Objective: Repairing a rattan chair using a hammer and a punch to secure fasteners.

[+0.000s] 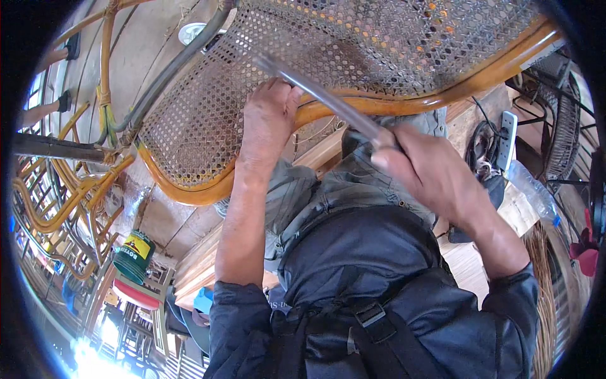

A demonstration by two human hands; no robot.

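Note:
A woven cane panel with a curved, glossy rattan frame lies across my lap. My left hand rests on the near part of the frame, fingers closed at the edge of the weave; whatever they pinch is hidden. My right hand grips a metal-shafted tool by its lower end. The shaft slants up and left over the frame, its far end above the weave just beyond my left hand. Motion blurs that far end, so its shape cannot be made out.
Bent rattan furniture frames crowd the left side. A green bucket stands at lower left, a white dish at the top. To the right are a white power strip, a plastic bottle and a bundle of thin canes.

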